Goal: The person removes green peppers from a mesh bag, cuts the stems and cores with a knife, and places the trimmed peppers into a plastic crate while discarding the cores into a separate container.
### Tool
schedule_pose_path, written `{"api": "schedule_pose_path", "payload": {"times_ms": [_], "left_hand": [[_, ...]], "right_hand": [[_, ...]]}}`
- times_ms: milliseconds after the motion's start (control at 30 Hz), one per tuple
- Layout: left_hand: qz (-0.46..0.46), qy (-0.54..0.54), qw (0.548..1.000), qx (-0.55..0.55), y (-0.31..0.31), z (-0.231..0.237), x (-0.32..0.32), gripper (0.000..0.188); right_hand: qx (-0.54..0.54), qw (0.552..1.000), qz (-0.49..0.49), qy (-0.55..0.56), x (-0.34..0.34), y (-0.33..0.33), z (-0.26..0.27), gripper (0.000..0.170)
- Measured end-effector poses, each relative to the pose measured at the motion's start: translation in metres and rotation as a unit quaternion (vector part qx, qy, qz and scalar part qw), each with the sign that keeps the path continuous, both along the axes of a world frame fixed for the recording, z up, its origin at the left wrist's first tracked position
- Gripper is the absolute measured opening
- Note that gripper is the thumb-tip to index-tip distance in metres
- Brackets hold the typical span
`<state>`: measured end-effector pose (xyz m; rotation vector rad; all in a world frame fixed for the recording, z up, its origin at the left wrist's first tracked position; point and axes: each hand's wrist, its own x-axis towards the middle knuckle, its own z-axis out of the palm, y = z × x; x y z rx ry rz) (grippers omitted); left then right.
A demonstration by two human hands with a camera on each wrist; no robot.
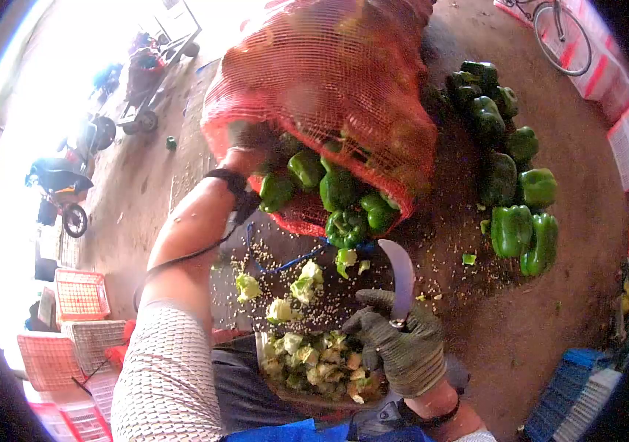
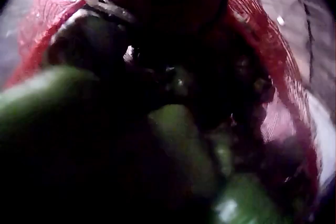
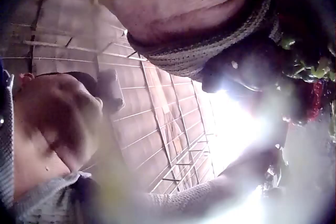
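Note:
In the head view my left hand (image 1: 250, 137) reaches inside the mouth of a large red mesh bag (image 1: 322, 81) full of green bell peppers (image 1: 338, 188). The netting covers most of its fingers, and I cannot tell whether they grip a pepper. The left wrist view is dark, with blurred green peppers (image 2: 181, 140) inside the red netting (image 2: 286, 71). My right hand (image 1: 406, 346), in a grey-green knit glove, holds a knife (image 1: 399, 276) with a curved blade pointing up. Its glove (image 3: 236, 64) shows from the wrist side in the right wrist view.
Below the bag stands a container of cut pepper cores (image 1: 322, 365). Loose cores (image 1: 307, 283) and scattered seeds lie between it and the bag. Whole peppers (image 1: 512, 230) form a row on the right. Plastic crates (image 1: 82, 295) stand at left, a blue crate (image 1: 565, 390) at lower right.

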<state>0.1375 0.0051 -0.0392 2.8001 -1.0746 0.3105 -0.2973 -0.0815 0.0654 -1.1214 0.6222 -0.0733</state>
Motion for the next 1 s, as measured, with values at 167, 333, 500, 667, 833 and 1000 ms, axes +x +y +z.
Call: {"api": "schedule_pose_path", "payload": {"times_ms": [167, 333, 500, 667, 833, 1000], "left_hand": [[0.057, -0.015, 0.996, -0.07, 0.034, 0.021, 0.056, 0.047], [0.109, 0.001, 0.986, -0.122, 0.064, 0.025, 0.087, 0.045], [0.066, 0.016, 0.978, -0.196, 0.059, 0.006, 0.077, 0.044], [-0.036, 0.091, 0.952, -0.289, 0.018, -0.049, 0.011, 0.043], [-0.144, 0.238, 0.883, -0.377, -0.01, -0.101, -0.054, 0.042], [0.001, 0.088, 0.967, 0.239, -0.015, -0.012, -0.079, 0.053]], "right_hand": [[-0.001, 0.999, 0.022, 0.035, 0.012, -0.01, -0.004, 0.024], [0.039, 0.994, 0.05, 0.089, 0.02, -0.014, -0.008, 0.025], [0.028, 0.992, 0.073, 0.097, 0.039, -0.002, -0.015, 0.025], [-0.052, 0.991, 0.105, 0.063, 0.053, 0.022, -0.043, 0.025], [-0.036, 0.994, 0.071, 0.079, 0.058, 0.036, -0.043, 0.026], [-0.06, 0.996, 0.044, 0.054, 0.053, 0.041, -0.044, 0.031]]}}
